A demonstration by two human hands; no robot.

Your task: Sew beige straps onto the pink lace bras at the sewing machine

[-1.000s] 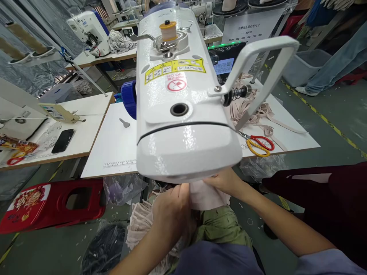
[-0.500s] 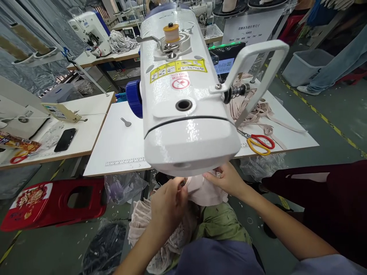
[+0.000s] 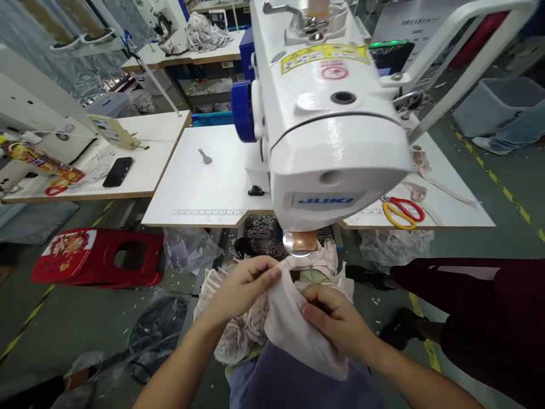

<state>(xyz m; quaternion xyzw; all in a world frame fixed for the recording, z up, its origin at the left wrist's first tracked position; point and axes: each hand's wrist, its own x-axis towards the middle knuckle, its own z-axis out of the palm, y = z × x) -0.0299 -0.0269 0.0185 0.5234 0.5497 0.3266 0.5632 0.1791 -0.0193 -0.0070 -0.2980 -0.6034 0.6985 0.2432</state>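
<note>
My left hand and my right hand both grip a pale pink fabric piece over my lap, just below the head of a white sewing machine. The left fingers pinch the upper edge of the fabric and the right hand holds it from the right side. A bundle of pink lace pieces lies on my lap under the left hand. Part of the fabric reaches up toward the machine's underside, where a shiny metal part shows.
Red and yellow scissors and pink straps lie on the white table right of the machine. A black phone sits on the left table. A red stool lies on the floor. A person's dark red legs are at right.
Both hands have drawn the pink fabric back from under the machine head toward my lap. The view has tilted down and shifted, so the machine's front face now shows.
</note>
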